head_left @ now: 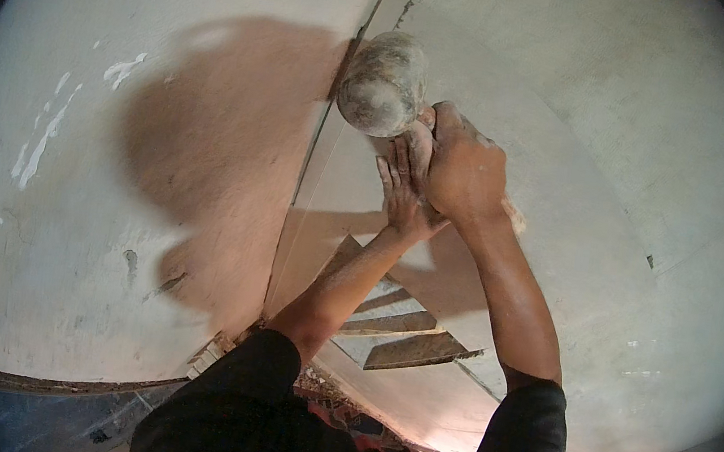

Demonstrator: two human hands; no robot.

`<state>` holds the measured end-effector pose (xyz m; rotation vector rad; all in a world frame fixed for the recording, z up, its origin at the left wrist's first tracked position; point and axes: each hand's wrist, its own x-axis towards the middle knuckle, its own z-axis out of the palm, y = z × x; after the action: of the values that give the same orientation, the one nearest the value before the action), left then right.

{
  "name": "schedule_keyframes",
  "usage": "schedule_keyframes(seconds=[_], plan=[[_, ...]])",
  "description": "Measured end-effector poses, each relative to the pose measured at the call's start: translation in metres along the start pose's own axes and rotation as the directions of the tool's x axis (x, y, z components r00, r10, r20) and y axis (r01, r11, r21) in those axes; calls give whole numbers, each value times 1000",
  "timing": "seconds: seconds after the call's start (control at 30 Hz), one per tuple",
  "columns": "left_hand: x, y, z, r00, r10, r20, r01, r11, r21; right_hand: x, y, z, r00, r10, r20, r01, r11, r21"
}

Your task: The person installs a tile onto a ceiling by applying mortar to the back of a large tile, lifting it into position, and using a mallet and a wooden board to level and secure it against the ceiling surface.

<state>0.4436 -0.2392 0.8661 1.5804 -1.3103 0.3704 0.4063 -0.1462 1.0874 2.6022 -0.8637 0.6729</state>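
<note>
My right hand [468, 169] is closed around the handle of a mallet. The mallet's head [384, 84] is bulky, rounded and smeared with whitish dust. It is raised near the corner line between the white wall and a pale panel [552, 222]; whether it touches the panel I cannot tell. Just below the head, my left hand [408, 197] lies against the panel with its fingers stretched out. Both hands are dusty, and the right one partly overlaps the left. A dark narrow gap [325, 122] runs along the panel's left edge.
An angular opening [387, 315] with brownish strips across it lies below my hands. White smears [48, 133] mark the left wall [6, 255], which carries a big shadow. Rubble [332, 394] shows at the bottom of the corner. Bright light enters at the lower right.
</note>
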Motion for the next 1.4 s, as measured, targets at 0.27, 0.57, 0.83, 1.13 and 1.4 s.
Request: schedule_keyframes(seconds=[0.27, 0.57, 0.83, 1.13, 1.4], plan=[[-2, -5, 10, 1000, 10, -11, -10, 1000, -12, 10, 4, 7, 1000, 30, -9, -30, 995, -92], [-3, -10, 15, 997, -7, 77, 9, 1000, -16, 13, 2, 16, 999, 42, 14, -40, 996, -75], [-1, -6, 7, 997, 8, -81, -16, 995, -98, 4, 3, 6, 995, 91, -30, -93, 993, -72], [-15, 29, 8, 949, 50, -312, -114, 975, -192, -84, 19, -37, 968, 248, 42, -247, 906, 344], [-32, 77, 31, 951, 13, -308, -45, 994, -99, -111, 36, -40, 981, -15, -194, 47, 986, 162]])
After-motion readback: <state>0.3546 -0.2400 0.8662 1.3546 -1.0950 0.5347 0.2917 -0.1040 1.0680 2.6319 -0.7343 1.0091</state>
